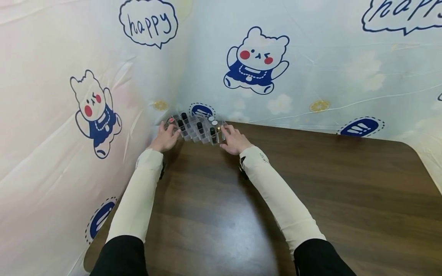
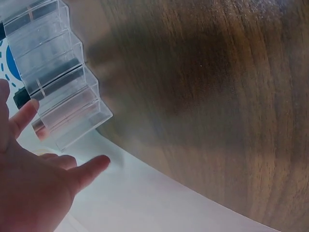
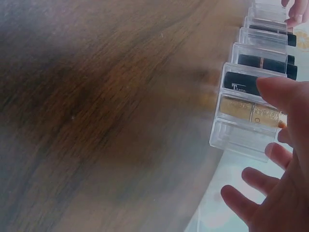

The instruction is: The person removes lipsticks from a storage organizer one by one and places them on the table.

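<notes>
A clear stepped lipstick organizer (image 1: 195,136) stands in the far left corner of the table, between my two hands. Several black-capped lipsticks (image 1: 213,134) fill some of its slots, along with a pink one (image 1: 171,120) at the left end. My left hand (image 1: 165,138) is at that end, one fingertip (image 2: 33,105) against the organizer and its other fingers spread. At the opposite end is my right hand (image 1: 236,142), thumb (image 3: 273,89) over a black lipstick tube (image 3: 236,83). Its remaining fingers are spread beside the end slot, near a gold glittery tube (image 3: 235,107).
A brown wooden table (image 1: 214,214) extends in front of the organizer and to the right. Printed cloth (image 1: 310,69) with bears and "happy" bubbles hangs behind and along the left side, close to the organizer.
</notes>
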### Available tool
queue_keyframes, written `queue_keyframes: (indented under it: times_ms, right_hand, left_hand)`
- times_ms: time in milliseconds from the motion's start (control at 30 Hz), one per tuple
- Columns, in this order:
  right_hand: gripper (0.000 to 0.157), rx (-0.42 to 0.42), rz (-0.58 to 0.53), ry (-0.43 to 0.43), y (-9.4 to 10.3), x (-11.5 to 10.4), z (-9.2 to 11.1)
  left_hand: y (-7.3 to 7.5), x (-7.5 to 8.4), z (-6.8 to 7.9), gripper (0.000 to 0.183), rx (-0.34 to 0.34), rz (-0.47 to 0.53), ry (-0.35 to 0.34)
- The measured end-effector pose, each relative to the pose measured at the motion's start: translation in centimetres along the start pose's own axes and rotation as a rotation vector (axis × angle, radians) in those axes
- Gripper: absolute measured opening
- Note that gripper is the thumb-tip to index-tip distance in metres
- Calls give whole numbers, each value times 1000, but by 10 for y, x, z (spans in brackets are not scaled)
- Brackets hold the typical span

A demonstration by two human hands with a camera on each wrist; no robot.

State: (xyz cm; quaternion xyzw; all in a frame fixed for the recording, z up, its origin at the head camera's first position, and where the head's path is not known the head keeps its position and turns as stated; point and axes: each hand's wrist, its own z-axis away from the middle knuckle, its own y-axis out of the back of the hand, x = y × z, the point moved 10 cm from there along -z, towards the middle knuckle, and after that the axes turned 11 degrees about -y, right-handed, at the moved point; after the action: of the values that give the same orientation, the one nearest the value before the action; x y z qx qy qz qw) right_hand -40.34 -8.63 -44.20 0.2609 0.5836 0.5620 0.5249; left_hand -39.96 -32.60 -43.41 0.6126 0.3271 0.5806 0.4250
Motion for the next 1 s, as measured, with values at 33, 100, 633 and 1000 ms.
queue_keyframes:
  times_ms: [33, 100, 633, 1000]
  right_hand:
    - [73, 5, 1, 0, 0, 1, 0]
    - [72, 14, 5, -1, 1, 2, 1]
    - [64, -39, -83, 26, -2, 9, 3]
    - [59, -58, -87, 27, 1, 14, 14]
  left_hand:
    - [0, 0, 0, 50, 3, -1, -3]
    - [0, 1, 0, 50, 4, -5, -5]
    - [3, 11, 1, 46, 103, 60, -40]
    - [5, 19, 6, 48, 158, 96, -76]
